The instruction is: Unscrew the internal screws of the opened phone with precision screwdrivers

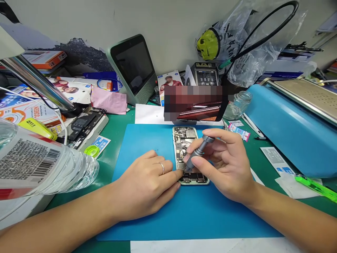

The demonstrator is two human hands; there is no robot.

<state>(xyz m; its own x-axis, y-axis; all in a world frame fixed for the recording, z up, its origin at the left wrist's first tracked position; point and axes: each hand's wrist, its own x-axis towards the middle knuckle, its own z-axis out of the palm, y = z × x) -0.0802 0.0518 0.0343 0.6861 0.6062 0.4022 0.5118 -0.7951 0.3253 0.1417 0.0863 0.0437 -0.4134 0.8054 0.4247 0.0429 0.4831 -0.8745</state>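
Note:
An opened phone (181, 146) with its inner parts showing lies on a blue mat (147, 138). In my right hand (229, 165) is a grey screwdriver (197, 154), tilted, its tip down at the lower left part of the phone. My left hand (147, 182), with a ring on one finger, rests on the mat. Its fingers are bent together, and the index fingertip touches the phone's lower left edge beside the screwdriver tip. Whether those fingers pinch anything small cannot be made out.
Behind the phone stands a propped-up screen (202, 105). A large water bottle (44, 161) and another opened phone (84, 123) are at the left. At the right are a blue machine (284, 130), a glass jar (238, 105) and a green cutter (316, 186).

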